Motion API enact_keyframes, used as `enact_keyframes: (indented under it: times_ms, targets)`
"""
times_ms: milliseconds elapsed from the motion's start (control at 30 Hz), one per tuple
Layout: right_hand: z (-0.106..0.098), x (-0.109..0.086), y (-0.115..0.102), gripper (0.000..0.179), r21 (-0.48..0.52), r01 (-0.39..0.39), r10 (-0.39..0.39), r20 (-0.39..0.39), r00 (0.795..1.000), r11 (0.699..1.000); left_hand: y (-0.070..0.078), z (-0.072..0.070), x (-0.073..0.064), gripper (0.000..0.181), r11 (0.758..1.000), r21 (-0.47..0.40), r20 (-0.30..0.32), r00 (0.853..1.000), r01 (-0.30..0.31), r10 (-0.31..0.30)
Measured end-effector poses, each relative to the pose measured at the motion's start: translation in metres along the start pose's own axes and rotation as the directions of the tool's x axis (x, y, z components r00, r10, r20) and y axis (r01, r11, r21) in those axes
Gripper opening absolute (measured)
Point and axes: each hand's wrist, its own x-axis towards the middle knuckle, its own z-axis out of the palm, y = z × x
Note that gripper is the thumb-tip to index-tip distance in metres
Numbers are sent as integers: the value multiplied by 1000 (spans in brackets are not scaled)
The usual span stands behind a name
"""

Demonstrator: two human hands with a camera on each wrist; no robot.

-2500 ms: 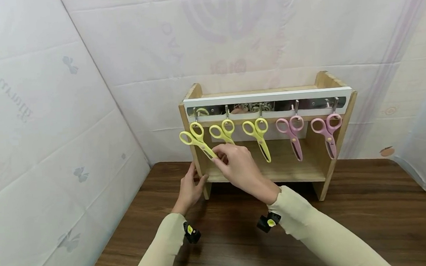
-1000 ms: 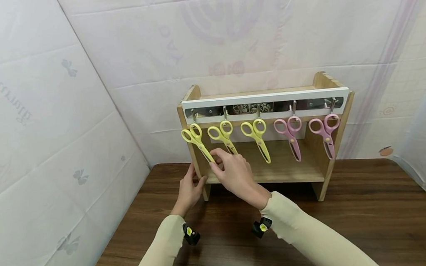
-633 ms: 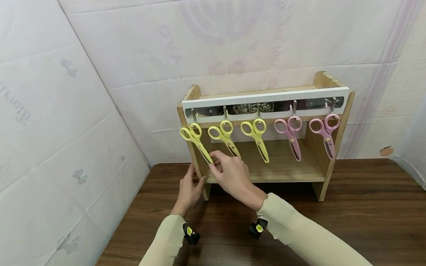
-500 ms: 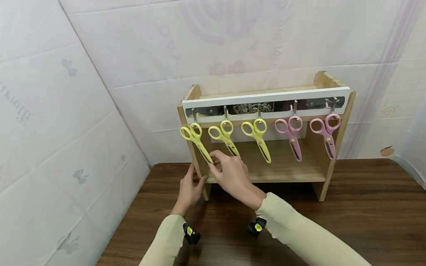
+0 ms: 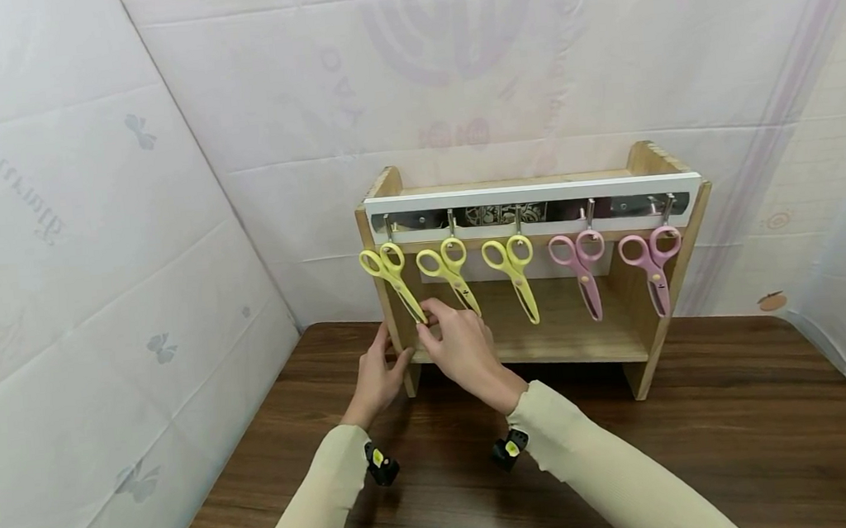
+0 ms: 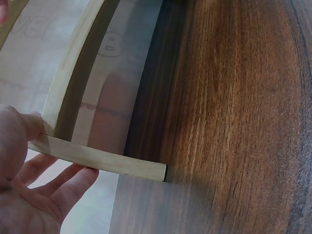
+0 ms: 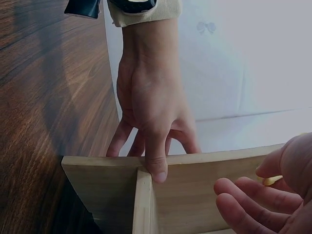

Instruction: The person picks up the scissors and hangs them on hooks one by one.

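In the head view, my right hand (image 5: 467, 356) pinches the blade tip of the leftmost yellow scissors (image 5: 397, 281) between thumb and forefinger. Those scissors hang by one handle loop from a hook, tilted with the tip to the right. Only a bit of the yellow tip (image 7: 272, 180) shows in the right wrist view. My left hand (image 5: 376, 384) grips the left side panel (image 6: 97, 158) of the small wooden shelf, thumb on the inner side and fingers outside. Two more yellow scissors (image 5: 448, 272) and two pink scissors (image 5: 580, 272) hang from the other hooks to the right.
A white hook rail (image 5: 537, 192) with a shiny metal strip runs across the shelf's upper front. Below it is the wooden shelf board (image 5: 571, 350). The shelf stands on a dark wood table (image 5: 741, 421), with white printed sheeting (image 5: 289, 84) behind and at the left.
Over the span, my right hand has come down slightly, bringing the leftmost scissors to a steeper hang. Almost nothing differs in the last half second. The left hand keeps its grip.
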Motion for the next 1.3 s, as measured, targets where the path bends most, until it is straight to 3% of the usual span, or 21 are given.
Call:
enact_keyframes:
  times_ms: [633,867,967,1033,1133,1233,1300]
  targets:
    - [0,-2,3,24,-18,8,-8,0,1000,1000,1,2,1,57,1000,-21,9,1000,23,-23]
    - [-6,-6,0,39,-3,10,-10,99,995,1000,5,-7,0,62,1000,24,57,998,4,-5]
    - [-11,-10,1,45,-16,13,-10,147,989,1000,12,-14,-1,62,992,124,112,994,-11,-3]
    - [-14,-13,3,46,-40,19,-12,166,986,999,18,-20,-2,63,968,251,144,989,-23,-14]
    - [-20,-17,4,46,-72,37,-23,191,981,997,30,-28,-5,68,887,461,178,983,-38,-51]
    - [-27,-22,3,47,-97,48,-24,232,972,994,43,-36,-9,73,811,584,217,969,-33,-116]
    - [-33,-25,3,47,-117,54,-22,258,966,992,52,-40,-11,72,781,624,246,957,-35,-154]
